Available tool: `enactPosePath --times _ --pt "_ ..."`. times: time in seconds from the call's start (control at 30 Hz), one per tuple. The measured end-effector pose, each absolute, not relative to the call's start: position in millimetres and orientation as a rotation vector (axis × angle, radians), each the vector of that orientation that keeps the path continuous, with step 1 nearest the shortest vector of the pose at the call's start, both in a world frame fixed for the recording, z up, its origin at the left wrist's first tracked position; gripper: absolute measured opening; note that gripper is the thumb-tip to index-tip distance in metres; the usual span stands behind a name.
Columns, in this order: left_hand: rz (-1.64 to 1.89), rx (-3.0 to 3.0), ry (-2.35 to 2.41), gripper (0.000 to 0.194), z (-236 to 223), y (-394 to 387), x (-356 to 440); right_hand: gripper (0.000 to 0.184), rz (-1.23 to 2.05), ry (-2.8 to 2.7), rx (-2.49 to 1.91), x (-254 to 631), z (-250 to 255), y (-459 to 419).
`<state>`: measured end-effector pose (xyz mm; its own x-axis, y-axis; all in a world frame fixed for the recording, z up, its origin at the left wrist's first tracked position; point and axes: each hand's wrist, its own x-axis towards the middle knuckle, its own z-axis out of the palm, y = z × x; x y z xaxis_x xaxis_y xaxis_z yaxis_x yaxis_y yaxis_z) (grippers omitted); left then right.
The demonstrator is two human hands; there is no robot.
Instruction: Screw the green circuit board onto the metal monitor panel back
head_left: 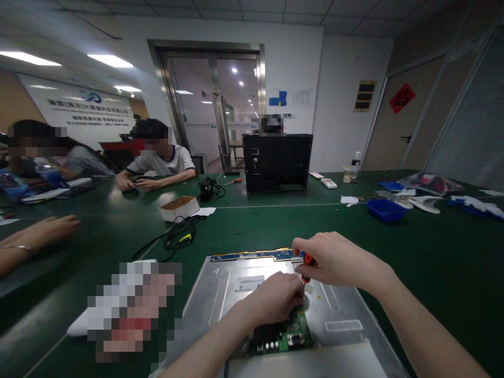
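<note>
A barcode label (343,325) sits just below the right hand (334,262), its print too small to read; a paler label (250,283) lies just beyond the left hand (275,296), its lines blurred. Both are on the silver metal panel (348,304) that lies flat beneath the two hands. Far ahead and left of the left hand, a wall sign (88,105) carries a blue wave-like logo over Chinese characters and smaller lines, too soft to read surely. Far ahead and right of the right hand, a red diamond (402,98) bears one dark, blurred character.

The right hand reaches in from the right, back upward, index finger bent over and thumb beneath, gripping a red-and-black screwdriver (310,260). The left hand arches low with its fingertips turned down beside the screwdriver; whether they pinch anything, I cannot tell. Directly under it is a green circuit board (303,323), partly covered. Just past the hands, a narrow blue circuit strip (244,256) runs along the panel's far edge.
</note>
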<state>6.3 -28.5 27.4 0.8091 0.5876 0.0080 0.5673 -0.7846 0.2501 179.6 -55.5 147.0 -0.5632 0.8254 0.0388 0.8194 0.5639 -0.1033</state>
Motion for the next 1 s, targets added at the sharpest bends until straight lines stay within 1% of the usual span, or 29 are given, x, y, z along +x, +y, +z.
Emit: enactPosePath --times 0.5,0.73,1.0 --pt "0.119 2.795 0.876 0.009 28.7 -28.5 6.7 0.019 0.091 -2.730 -1.435 178.8 144.8 -55.2" --pt "0.153 2.779 0.870 0.005 23.4 -26.6 5.8 0.018 0.128 -2.725 -1.430 177.1 143.8 -53.3" --pt "0.184 2.782 0.785 0.011 21.6 -22.9 2.2 0.021 0.170 -2.717 -1.432 180.7 143.5 -51.7"
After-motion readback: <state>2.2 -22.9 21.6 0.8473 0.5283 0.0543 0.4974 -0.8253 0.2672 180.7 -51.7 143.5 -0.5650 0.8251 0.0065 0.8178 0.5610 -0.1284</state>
